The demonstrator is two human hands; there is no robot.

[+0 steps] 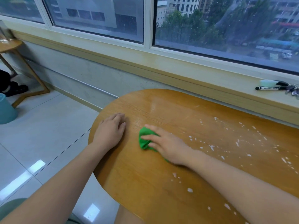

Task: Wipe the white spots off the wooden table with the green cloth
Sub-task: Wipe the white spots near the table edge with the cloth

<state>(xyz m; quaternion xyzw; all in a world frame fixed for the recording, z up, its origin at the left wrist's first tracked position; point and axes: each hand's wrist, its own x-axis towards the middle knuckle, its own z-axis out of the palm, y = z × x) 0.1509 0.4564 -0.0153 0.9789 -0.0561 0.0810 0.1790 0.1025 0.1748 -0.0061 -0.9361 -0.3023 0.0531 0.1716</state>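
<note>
The wooden table [145, 183] has a rounded left end. My right hand [168, 146] presses the crumpled green cloth [144, 139] flat against the tabletop near its left part; most of the cloth lies under my palm and fingers. My left hand [110, 131] rests palm down on the wood by the table's left edge, fingers together, holding nothing. White spots [239, 143] are scattered over the right half of the table, with more white spots [190, 189] near the front beside my right forearm. The wood left of the cloth shows no spots.
A window sill [194, 73] runs behind the table, carrying a black marker [268, 88], a pale eraser-like block [267, 82] and keys [292, 91] at the right. On the tiled floor at left stand a small wooden side table [13, 46] and a teal bin [6, 110].
</note>
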